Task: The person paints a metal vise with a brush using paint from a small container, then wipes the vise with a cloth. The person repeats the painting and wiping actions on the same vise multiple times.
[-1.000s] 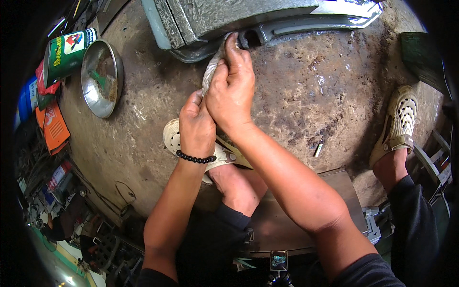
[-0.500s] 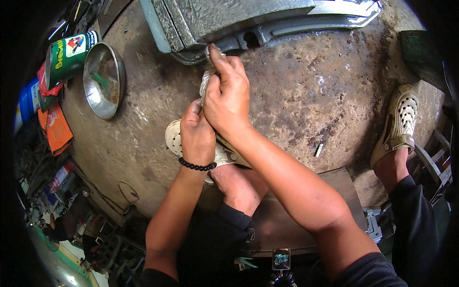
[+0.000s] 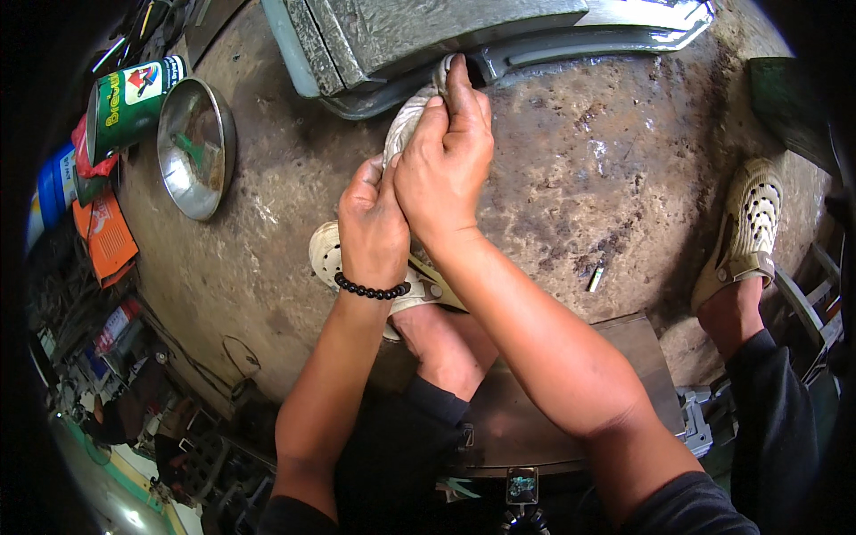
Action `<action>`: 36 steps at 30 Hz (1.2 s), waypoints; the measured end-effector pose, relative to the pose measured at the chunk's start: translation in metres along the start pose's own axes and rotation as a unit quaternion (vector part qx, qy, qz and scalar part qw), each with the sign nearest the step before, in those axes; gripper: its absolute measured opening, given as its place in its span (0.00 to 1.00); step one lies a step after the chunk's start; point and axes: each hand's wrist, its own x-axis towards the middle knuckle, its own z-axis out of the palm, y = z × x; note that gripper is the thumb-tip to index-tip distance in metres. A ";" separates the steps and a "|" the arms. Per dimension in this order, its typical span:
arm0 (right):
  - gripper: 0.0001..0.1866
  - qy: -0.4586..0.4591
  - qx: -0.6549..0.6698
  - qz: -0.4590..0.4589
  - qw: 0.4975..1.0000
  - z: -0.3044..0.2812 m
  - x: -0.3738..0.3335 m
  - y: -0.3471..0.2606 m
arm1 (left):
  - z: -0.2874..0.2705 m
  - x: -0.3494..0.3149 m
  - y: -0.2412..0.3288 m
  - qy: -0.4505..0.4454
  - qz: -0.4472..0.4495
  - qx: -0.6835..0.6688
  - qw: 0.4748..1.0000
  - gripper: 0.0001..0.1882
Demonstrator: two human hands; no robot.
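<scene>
Looking whitish and creased, the cloth (image 3: 406, 121) curves.

I look through the left of two fisheye cameras worn side by side on my head, facing steeply down at the concrete floor (image 3: 553, 192), near above my left hand (image 3: 376, 227) and right hand (image 3: 444, 174). My forearms (image 3: 553, 343) enter from below; straight edges bend toward the dark rim.

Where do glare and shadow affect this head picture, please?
In the head view, glare whitens the right end of the grey metal piece; a softer gleam shows in the metal bowl; the dark trousers merge into shadow at lower centre; the corners fall to black.
</scene>
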 end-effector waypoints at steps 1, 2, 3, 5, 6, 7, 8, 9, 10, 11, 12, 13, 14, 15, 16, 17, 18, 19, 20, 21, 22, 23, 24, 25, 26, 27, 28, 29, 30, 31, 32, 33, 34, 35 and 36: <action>0.25 0.000 -0.004 -0.002 1.000 0.002 0.000 0.001 | -0.001 0.000 0.000 0.001 -0.006 -0.010 1.000 0.13; 0.25 0.000 -0.008 -0.004 1.000 0.003 0.000 0.001 | -0.001 0.000 0.000 0.002 -0.009 -0.029 1.000 0.13; 0.25 -0.002 -0.010 0.003 1.000 0.004 -0.001 0.002 | -0.001 0.000 0.000 0.002 -0.012 -0.053 0.999 0.13; 0.26 -0.012 -0.009 -0.004 1.000 0.004 -0.001 0.002 | -0.002 0.001 -0.002 0.005 -0.007 -0.045 0.999 0.13; 0.26 -0.019 -0.007 -0.004 1.000 0.003 -0.001 0.002 | -0.002 0.001 -0.004 0.005 -0.001 -0.050 0.999 0.13; 0.26 -0.025 -0.009 -0.005 1.000 0.003 -0.002 0.003 | -0.003 0.001 -0.005 0.006 -0.006 -0.040 0.999 0.13; 0.26 -0.032 -0.011 -0.007 0.999 0.002 -0.003 0.003 | -0.004 0.000 -0.006 0.006 -0.009 -0.038 0.999 0.13; 0.26 -0.038 -0.015 -0.008 0.999 0.001 -0.003 0.003 | -0.005 -0.001 -0.008 0.002 -0.005 -0.045 0.999 0.13; 0.26 -0.043 -0.024 -0.017 0.999 0.001 -0.004 0.003 | -0.007 -0.001 -0.010 0.005 -0.012 -0.037 0.999 0.13; 0.26 -0.048 -0.032 -0.025 0.998 0.001 -0.006 0.003 | -0.009 -0.002 -0.011 0.004 -0.013 -0.038 0.999 0.13; 0.26 -0.055 -0.041 -0.028 0.997 0.001 -0.007 0.002 | -0.011 -0.003 -0.012 0.010 -0.022 -0.043 0.999 0.13; 0.26 -0.064 -0.040 -0.027 0.997 0.001 -0.009 0.002 | -0.013 -0.004 -0.014 0.004 -0.017 -0.041 0.999 0.13; 0.26 -0.074 -0.040 -0.020 0.996 0.001 -0.011 0.002 | -0.015 -0.005 -0.015 0.005 -0.021 -0.043 0.999 0.13; 0.26 -0.087 -0.043 -0.001 0.995 0.001 -0.012 0.002 | -0.017 -0.006 -0.016 0.004 -0.022 -0.053 0.998 0.13; 0.26 -0.099 -0.051 0.007 0.994 0.001 -0.014 0.002 | -0.019 -0.007 -0.017 0.011 -0.031 -0.041 0.999 0.13; 0.25 -0.112 -0.053 0.013 0.992 -0.001 -0.015 0.002 | -0.021 -0.007 -0.017 0.016 -0.037 -0.036 0.999 0.13; 0.25 -0.125 -0.057 0.015 0.990 -0.003 -0.016 0.002 | -0.022 -0.009 -0.017 0.015 -0.041 -0.041 0.998 0.13; 0.24 -0.138 -0.061 0.017 0.988 -0.006 -0.016 0.002 | -0.021 -0.011 -0.017 0.011 -0.042 -0.025 0.999 0.12; 0.24 -0.119 -0.057 0.013 0.991 -0.009 -0.017 0.001 | -0.021 -0.013 -0.015 0.002 -0.042 -0.016 0.999 0.12; 0.23 -0.101 -0.053 0.009 0.993 -0.012 -0.016 0.000 | -0.019 -0.016 -0.014 -0.010 -0.036 -0.008 0.999 0.12; 0.23 -0.082 -0.050 0.004 0.995 -0.017 -0.016 -0.002 | -0.016 -0.018 -0.012 -0.009 -0.056 0.032 0.998 0.12; 0.22 -0.074 -0.041 0.022 0.996 -0.024 -0.015 -0.004 | -0.012 -0.021 -0.011 -0.027 -0.043 0.029 0.998 0.12; 0.22 -0.066 -0.031 0.040 0.997 -0.032 -0.015 -0.006 | -0.004 -0.027 -0.011 -0.029 -0.045 0.040 0.998 0.12; 0.22 -0.058 -0.024 0.068 0.996 -0.040 -0.014 -0.009 | 0.004 -0.032 -0.010 -0.031 -0.049 0.052 0.997 0.12; 0.21 -0.055 -0.016 0.081 0.995 -0.045 -0.011 -0.010 | 0.011 -0.034 -0.008 -0.041 -0.032 0.062 0.997 0.12; 0.21 -0.048 -0.001 0.060 0.997 -0.046 -0.007 -0.011 | 0.018 -0.034 -0.006 -0.030 -0.025 0.053 0.998 0.12; 0.21 -0.037 0.012 0.048 0.998 -0.044 -0.001 -0.012 | 0.024 -0.032 -0.003 -0.020 -0.016 0.045 0.999 0.12; 0.21 -0.027 0.026 0.037 0.999 -0.042 0.003 -0.013 | 0.028 -0.030 0.000 -0.006 -0.016 0.040 0.999 0.12; 0.21 -0.022 0.008 0.028 0.999 -0.044 0.006 -0.013 | 0.030 -0.028 0.005 -0.014 -0.007 0.074 0.997 0.13; 0.21 -0.008 0.023 0.049 0.999 -0.044 0.009 -0.014 | 0.033 -0.026 0.008 -0.019 0.002 0.087 0.996 0.14; 0.21 0.006 0.034 0.061 0.998 -0.043 0.013 -0.014 | 0.036 -0.023 0.010 -0.026 0.012 0.099 0.995 0.14; 0.21 0.022 0.046 0.064 0.997 -0.043 0.017 -0.013 | 0.039 -0.021 0.011 -0.033 0.022 0.111 0.993 0.15; 0.21 0.032 0.046 0.077 0.995 -0.044 0.020 -0.013 | 0.043 -0.021 0.010 -0.040 0.018 0.082 0.996 0.16; 0.21 0.043 0.056 0.095 0.993 -0.046 0.023 -0.013 | 0.047 -0.021 0.010 -0.034 0.012 0.089 0.995 0.16; 0.21 0.058 0.069 0.101 0.991 -0.047 0.026 -0.014 | 0.052 -0.021 0.008 -0.037 0.016 0.090 0.995 0.16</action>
